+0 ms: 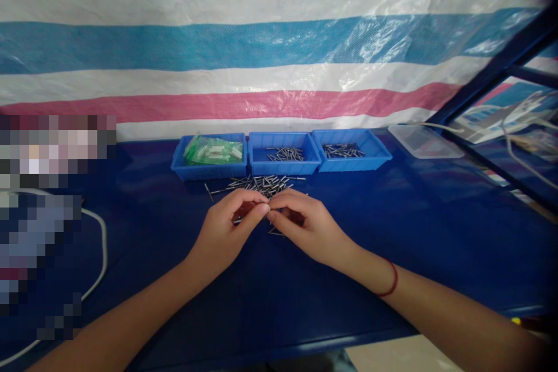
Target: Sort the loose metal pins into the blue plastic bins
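Observation:
My left hand and my right hand meet fingertip to fingertip over the blue table. Both are curled in a pinch on small metal pins at the near edge of a loose pile of pins. A few pins lie under my right palm. Behind the pile stand three blue bins: the left bin holds a green plastic bag, the middle bin and the right bin hold more pins. A red string circles my right wrist.
A clear plastic lid or tray lies right of the bins. A white cable loops on the table at the left beside a blurred-out area. A striped tarp hangs behind. A dark blue frame with wires stands at right.

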A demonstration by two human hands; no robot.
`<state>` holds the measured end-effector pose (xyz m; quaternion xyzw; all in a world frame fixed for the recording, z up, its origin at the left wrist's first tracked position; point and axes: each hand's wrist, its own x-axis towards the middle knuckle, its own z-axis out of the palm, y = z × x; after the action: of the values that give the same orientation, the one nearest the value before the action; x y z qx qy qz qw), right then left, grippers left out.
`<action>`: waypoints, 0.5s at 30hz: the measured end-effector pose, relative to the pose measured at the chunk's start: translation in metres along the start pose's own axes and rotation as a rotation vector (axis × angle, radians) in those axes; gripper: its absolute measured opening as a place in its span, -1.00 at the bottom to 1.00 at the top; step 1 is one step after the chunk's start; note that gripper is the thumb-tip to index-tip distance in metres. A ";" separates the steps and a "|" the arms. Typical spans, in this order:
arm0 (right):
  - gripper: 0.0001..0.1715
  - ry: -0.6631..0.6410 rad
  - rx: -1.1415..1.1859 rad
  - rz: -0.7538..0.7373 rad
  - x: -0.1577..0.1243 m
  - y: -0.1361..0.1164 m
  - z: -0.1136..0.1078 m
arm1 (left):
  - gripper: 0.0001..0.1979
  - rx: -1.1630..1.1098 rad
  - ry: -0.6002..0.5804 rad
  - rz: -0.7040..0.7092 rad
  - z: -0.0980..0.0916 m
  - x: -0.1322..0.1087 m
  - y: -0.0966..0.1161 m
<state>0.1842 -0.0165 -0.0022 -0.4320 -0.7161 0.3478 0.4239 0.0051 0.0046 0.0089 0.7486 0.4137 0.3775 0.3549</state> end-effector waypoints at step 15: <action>-0.63 0.195 0.137 0.138 0.005 -0.006 -0.015 | -0.79 0.338 -0.040 0.189 -0.003 0.002 -0.004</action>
<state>0.1944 -0.0120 0.0100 -0.4820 -0.6145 0.3807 0.4951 0.0021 0.0083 0.0074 0.8404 0.3919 0.3193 0.1955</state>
